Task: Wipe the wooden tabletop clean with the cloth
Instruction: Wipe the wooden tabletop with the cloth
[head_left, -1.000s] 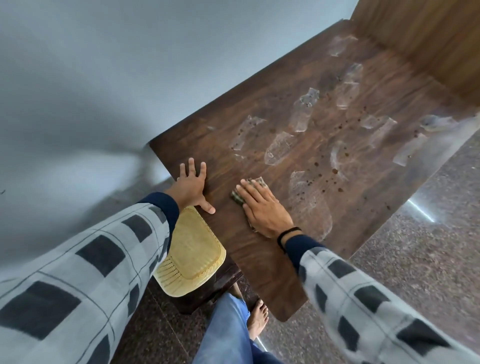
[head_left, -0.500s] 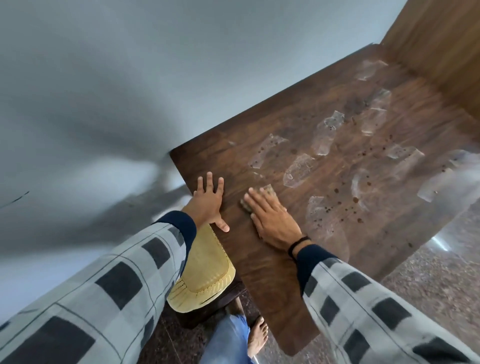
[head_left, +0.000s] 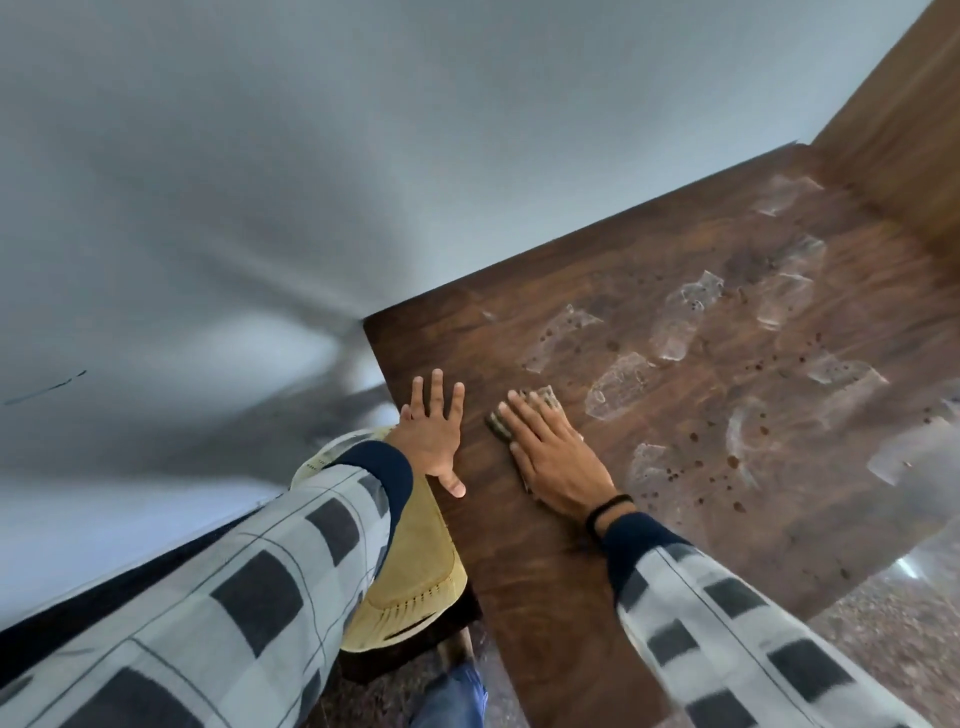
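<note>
Head view: looks down on a dark wooden table (head_left: 571, 597) that runs from 6 o'clock of the frame up toward 2 o'clock.
Left hand (head_left: 434, 431): lies flat on the table beside its left edge, fingers straight and spread, thumb pointing toward 4 o'clock; it holds nothing.
Right hand (head_left: 553, 462): lies palm down with straight fingers close together, pressing the cloth onto the wood; a black band (head_left: 608, 509) circles the wrist.
Cloth (head_left: 546, 399): small, dark and patterned, pinned under the right hand's fingers, its edges showing at 9 and 12 o'clock of them; it sits near the left hand, apart from it.
Surface: pale glassy patches (head_left: 621, 384) spread from 1 to 3 o'clock of the right hand; whether they are water or residue cannot be told. Dark brown spots (head_left: 732, 460) are scattered among them.
Wall (head_left: 363, 156): pale grey, filling the frame from 9 to 12 o'clock and meeting the table's far long edge.
Wooden panel (head_left: 904, 130): upright at the table's far end, at 1 o'clock.
Floor (head_left: 883, 623): speckled stone, at 4 o'clock.
Yellow woven seat (head_left: 410, 561): just left of the table edge, at 6 o'clock of the left hand, partly hidden by a checked sleeve (head_left: 234, 597).
Denim leg (head_left: 452, 696): at 6 o'clock of the frame.
</note>
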